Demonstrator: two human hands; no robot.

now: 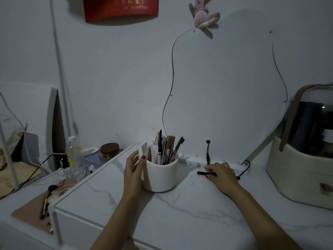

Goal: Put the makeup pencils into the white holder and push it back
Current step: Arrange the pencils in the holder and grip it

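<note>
From the head camera, the white holder stands upright on the marble-patterned tabletop, close to the back wall, with a cluster of makeup pencils sticking up out of its far compartments. The left hand is wrapped against the holder's left side, thumb hooked on the rim and fingers curved round the wall. To the right of the holder, apart from it, a dark pencil lies flat on the tabletop, pointing left. The right hand rests palm-down over its right end, thumb and fingers pinching it, though in this dim light the grip is hard to make out. A cream storage case sits at the far right.
</note>
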